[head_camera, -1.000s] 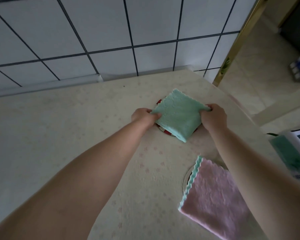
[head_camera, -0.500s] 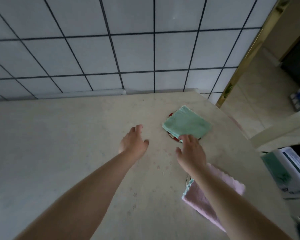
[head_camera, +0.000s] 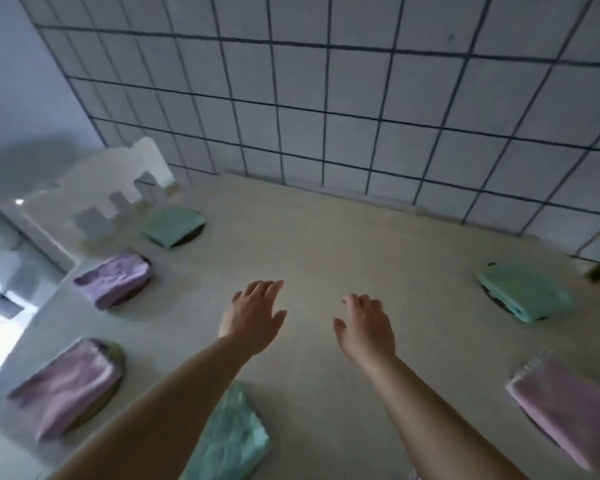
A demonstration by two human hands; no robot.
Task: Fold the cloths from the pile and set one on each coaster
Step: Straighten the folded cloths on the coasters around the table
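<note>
My left hand [head_camera: 253,318] and my right hand [head_camera: 366,327] hover over the middle of the table, fingers relaxed, holding nothing. Folded cloths lie on round coasters around them: a green cloth [head_camera: 523,295] at the right, a pink cloth [head_camera: 568,410] at the near right, a green cloth [head_camera: 172,225] at the far left, a purple cloth [head_camera: 113,278] below it, and a pink cloth [head_camera: 66,386] at the near left. Another green cloth [head_camera: 232,441] lies under my left forearm; its coaster is hidden.
The beige table [head_camera: 326,244] meets a white tiled wall [head_camera: 326,116] at the back. A white chair back [head_camera: 129,174] stands past the table's far left corner. The table's left edge drops to a bright floor [head_camera: 0,327].
Both hands let go of the green cloth on the right coaster and drew back to the table's middle. The view swung left, bringing the left-hand cloths into sight.
</note>
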